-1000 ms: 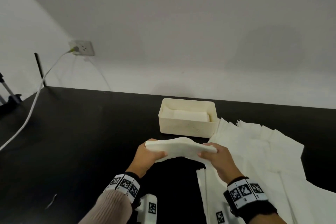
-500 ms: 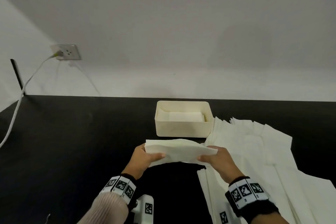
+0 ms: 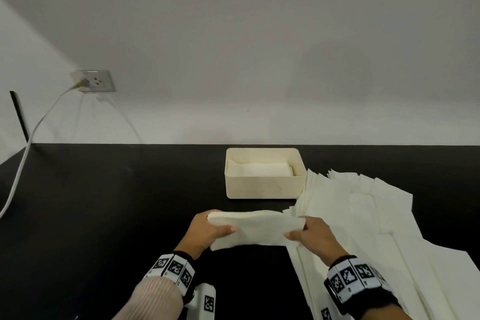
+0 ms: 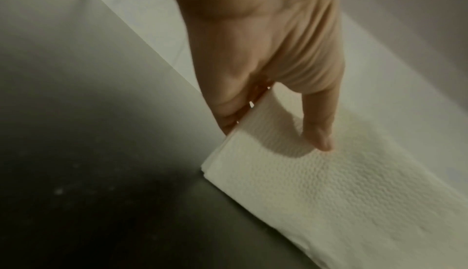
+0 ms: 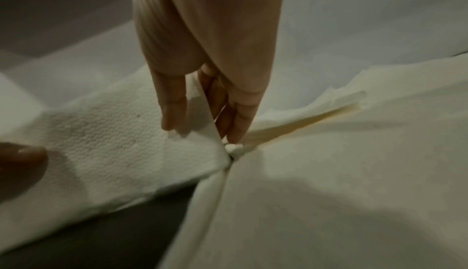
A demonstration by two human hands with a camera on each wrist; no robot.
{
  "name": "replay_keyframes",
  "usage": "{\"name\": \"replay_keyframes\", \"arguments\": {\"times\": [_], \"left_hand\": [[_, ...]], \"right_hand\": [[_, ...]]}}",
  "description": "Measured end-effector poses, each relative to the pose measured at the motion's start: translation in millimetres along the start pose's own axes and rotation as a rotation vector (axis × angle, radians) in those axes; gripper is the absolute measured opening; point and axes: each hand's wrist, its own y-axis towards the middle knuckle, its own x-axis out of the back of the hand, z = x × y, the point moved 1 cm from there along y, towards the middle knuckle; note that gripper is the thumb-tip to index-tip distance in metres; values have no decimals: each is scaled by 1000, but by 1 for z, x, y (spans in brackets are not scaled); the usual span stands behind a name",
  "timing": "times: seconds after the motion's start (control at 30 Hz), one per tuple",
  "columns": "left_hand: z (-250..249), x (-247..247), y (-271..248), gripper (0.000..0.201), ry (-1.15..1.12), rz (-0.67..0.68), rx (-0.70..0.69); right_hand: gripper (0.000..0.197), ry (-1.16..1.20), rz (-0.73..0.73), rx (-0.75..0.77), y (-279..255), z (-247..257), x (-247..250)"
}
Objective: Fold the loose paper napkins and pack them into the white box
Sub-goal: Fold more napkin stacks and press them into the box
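Folded napkin (image 3: 255, 228), lower centre, pinched by left hand (image 3: 207, 231) and right hand (image 3: 313, 235); risk of unfolding if either pinch loosens before box (image 3: 262, 186).

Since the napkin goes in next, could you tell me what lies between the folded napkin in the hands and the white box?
In the head view, only bare black table separates the folded napkin from the white box.

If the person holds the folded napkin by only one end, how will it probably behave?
The folded napkin would likely droop: it already sags between the left hand and right hand. It seems very light. Its layers look loose, so they may fan open.
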Motion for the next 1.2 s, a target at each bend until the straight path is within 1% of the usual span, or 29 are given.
{"name": "replay_keyframes", "arguments": {"times": [0.1, 0.17, 0.2, 0.23, 0.27, 0.3, 0.33, 0.4, 0.43, 0.47, 0.53, 0.6, 0.63, 0.67, 0.73, 0.77, 0.87, 0.93, 1.03, 1.1, 1.2], "left_hand": [[-1, 9, 2, 27, 171, -46, -47], [-11, 15, 0, 23, 275, -91, -114], [-18, 17, -1, 24, 336, -89, -136], [-25, 17, -1, 24, 381, -65, -140], [-33, 15, -2, 25, 419, -28, -142], [-40, 10, -4, 26, 453, 18, -144], [-46, 3, -5, 27, 517, 59, -178], [-54, -13, -7, 30, 562, 88, -256], [-55, -20, -8, 30, 487, 89, -258], [-57, -28, -9, 29, 350, 87, -237], [-60, -39, -14, 26, -3, 93, -187], [-61, -45, -17, 27, -297, 112, -181], [-60, -48, -18, 30, -412, 136, -177], [-59, -50, -20, 34, -507, 159, -170], [-57, -52, -19, 41, -625, 182, -148], [-56, -51, -19, 43, -649, 168, -137], [-52, -36, -19, 41, -686, 73, -125], [-47, -19, -20, 34, -633, 31, -79], [-33, 3, -20, 25, -400, 2, 3], [-22, 10, -17, 27, -238, -29, 15], [-7, 9, -10, 30, -66, -75, 22]], "right_hand": [[23, -158, 0, 11, -3, 4, -2], [15, -169, -58, 75, -6, 15, 3], [10, -133, -96, 107, -8, 22, 8], [9, -70, -124, 142, -11, 29, 11], [15, -12, -133, 181, -13, 37, 14], [20, 26, -122, 223, -16, 45, 15], [22, 50, -95, 262, -19, 55, 15], [21, 85, -36, 333, -24, 71, 12], [21, 118, -23, 353, -25, 77, 11], [22, 160, -22, 360, -26, 81, 11], [32, 217, -28, 342, -23, 78, 16], [40, 193, 53, 286, -20, 68, 18], [37, 142, 112, 248, -20, 62, 16], [30, 79, 154, 216, -20, 56, 12], [13, 8, 146, 166, -18, 46, 5], [11, 22, 113, 152, -16, 41, 4], [15, 136, -17, 129, -8, 31, 11], [16, 209, -75, 128, -6, 30, 17], [11, 269, -108, 146, 0, 27, 18], [9, 234, -88, 143, 5, 25, 12], [13, 144, 5, 104, 9, 17, -2]]}}
